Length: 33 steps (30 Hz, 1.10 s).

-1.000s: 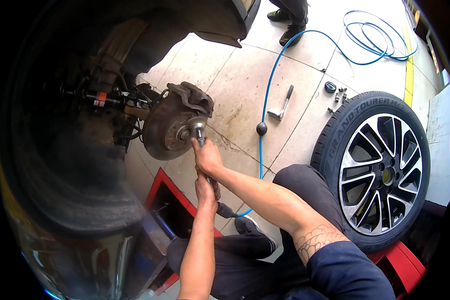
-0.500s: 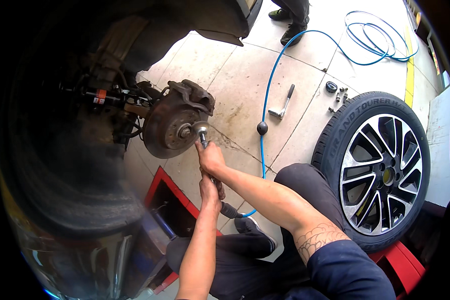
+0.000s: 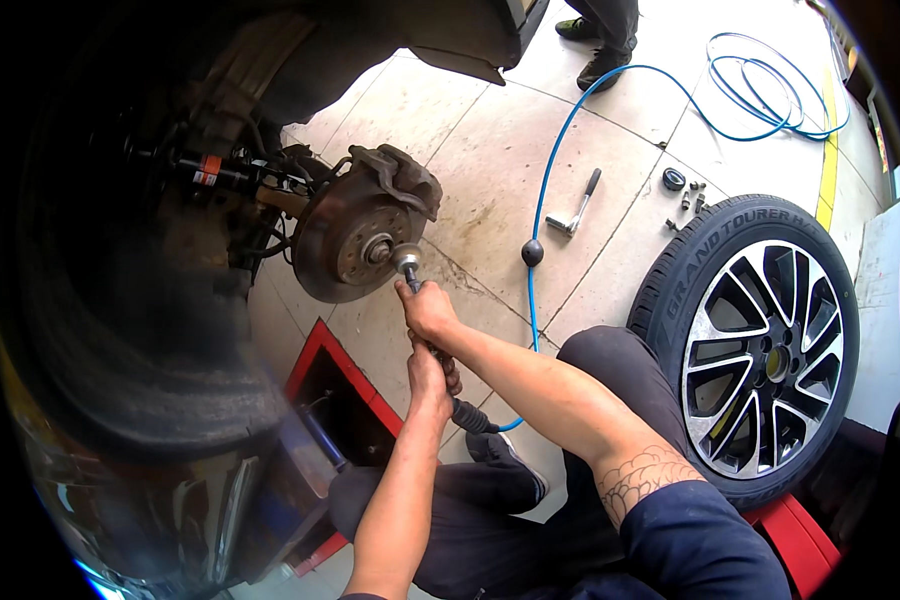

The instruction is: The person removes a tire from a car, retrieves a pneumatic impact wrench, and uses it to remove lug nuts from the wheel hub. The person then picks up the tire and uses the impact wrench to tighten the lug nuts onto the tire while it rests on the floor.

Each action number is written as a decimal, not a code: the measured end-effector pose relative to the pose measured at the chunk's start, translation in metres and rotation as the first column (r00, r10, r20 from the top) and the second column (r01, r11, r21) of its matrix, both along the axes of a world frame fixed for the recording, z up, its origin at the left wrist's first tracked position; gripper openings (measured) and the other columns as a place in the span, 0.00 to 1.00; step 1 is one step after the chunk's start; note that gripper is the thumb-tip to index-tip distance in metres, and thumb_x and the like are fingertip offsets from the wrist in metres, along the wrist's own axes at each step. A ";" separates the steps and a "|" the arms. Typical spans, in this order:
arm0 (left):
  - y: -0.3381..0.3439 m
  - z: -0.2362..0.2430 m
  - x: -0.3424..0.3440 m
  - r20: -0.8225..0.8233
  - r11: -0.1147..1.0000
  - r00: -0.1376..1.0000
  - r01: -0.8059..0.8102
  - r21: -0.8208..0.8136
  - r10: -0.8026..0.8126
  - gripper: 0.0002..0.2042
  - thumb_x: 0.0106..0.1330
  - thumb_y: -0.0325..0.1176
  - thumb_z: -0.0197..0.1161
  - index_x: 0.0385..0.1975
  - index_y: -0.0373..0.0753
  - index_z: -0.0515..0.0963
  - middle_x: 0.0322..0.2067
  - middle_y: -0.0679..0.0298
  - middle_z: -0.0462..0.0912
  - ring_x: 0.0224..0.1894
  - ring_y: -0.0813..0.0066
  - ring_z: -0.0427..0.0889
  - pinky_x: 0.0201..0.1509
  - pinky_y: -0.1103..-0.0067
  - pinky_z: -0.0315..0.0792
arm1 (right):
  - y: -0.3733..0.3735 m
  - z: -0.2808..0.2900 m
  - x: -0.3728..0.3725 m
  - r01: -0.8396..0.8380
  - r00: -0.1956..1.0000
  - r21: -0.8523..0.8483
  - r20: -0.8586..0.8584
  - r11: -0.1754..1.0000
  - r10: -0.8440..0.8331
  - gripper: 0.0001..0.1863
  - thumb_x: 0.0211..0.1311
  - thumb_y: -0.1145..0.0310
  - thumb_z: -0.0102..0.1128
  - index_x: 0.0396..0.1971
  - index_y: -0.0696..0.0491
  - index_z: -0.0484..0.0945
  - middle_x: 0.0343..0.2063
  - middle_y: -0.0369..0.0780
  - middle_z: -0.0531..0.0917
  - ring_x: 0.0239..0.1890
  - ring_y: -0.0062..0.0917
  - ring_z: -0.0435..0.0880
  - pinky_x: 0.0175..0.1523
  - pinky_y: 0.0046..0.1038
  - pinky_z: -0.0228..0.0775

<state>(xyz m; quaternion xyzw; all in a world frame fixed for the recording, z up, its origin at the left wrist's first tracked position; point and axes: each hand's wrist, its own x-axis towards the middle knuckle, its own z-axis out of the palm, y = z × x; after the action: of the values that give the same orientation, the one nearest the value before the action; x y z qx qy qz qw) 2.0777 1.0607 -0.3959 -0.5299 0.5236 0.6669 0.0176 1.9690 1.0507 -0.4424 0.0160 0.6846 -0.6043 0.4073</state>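
Both my hands grip a long air grinder (image 3: pixel 412 284) with a round metal head, fed by a blue air hose (image 3: pixel 533 310). My right hand (image 3: pixel 429 309) is closed round its neck, close behind the head. Lower down, my left hand (image 3: pixel 428 378) wraps round the body, above the dark ribbed rear end. The head is close to the face of the wheel hub (image 3: pixel 377 249), at its right lower side; I cannot tell whether they touch. Behind it are the rusty brake disc (image 3: pixel 320 258) and, at its upper right, the brake caliper (image 3: pixel 402 178).
A wheel with its tyre (image 3: pixel 660 290) rests by my right knee. A ratchet wrench (image 3: pixel 578 205), a round black cap (image 3: pixel 674 179) and several bolts (image 3: pixel 686 201) lie on the floor. A red open box (image 3: pixel 315 350) stands below the disc. Another person's shoe (image 3: pixel 602 68) shows at the top.
The grinder's head has moved from the upper right of the hub face to its lower right. Both hands keep their grip. The whole view has shifted slightly.
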 end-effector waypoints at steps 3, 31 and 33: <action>0.008 0.005 -0.003 -0.020 0.999 1.000 -0.016 0.033 0.017 0.30 0.76 0.68 0.35 0.24 0.47 0.63 0.15 0.72 0.59 0.13 0.78 0.60 0.17 0.76 0.54 | -0.001 -0.004 -0.002 -0.039 0.999 -0.010 -0.038 0.999 0.038 0.33 0.71 0.44 0.55 0.24 0.64 0.76 0.21 0.49 0.84 0.25 0.38 0.88 0.34 0.40 0.79; 0.025 0.006 -0.009 -0.071 0.989 0.992 -0.092 0.113 0.101 0.32 0.76 0.68 0.33 0.22 0.46 0.62 0.14 0.72 0.61 0.12 0.77 0.62 0.18 0.76 0.56 | 0.013 0.013 -0.010 -0.221 0.972 -0.069 0.065 0.973 0.226 0.32 0.72 0.46 0.56 0.33 0.68 0.78 0.21 0.47 0.83 0.18 0.34 0.84 0.26 0.37 0.77; 0.022 0.004 -0.009 -0.064 0.992 0.995 -0.075 0.106 0.082 0.32 0.76 0.68 0.33 0.21 0.46 0.62 0.14 0.72 0.61 0.12 0.77 0.62 0.18 0.76 0.56 | 0.012 0.010 -0.012 -0.202 0.975 -0.076 0.077 0.976 0.207 0.32 0.72 0.45 0.56 0.33 0.68 0.78 0.21 0.47 0.83 0.18 0.34 0.84 0.26 0.38 0.77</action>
<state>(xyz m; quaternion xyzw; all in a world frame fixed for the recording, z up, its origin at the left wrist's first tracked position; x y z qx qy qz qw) 2.0684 1.0831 -0.3923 -0.5254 0.4673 0.7110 0.0013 1.9568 1.0630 -0.4327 -0.0430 0.6439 -0.5808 0.4962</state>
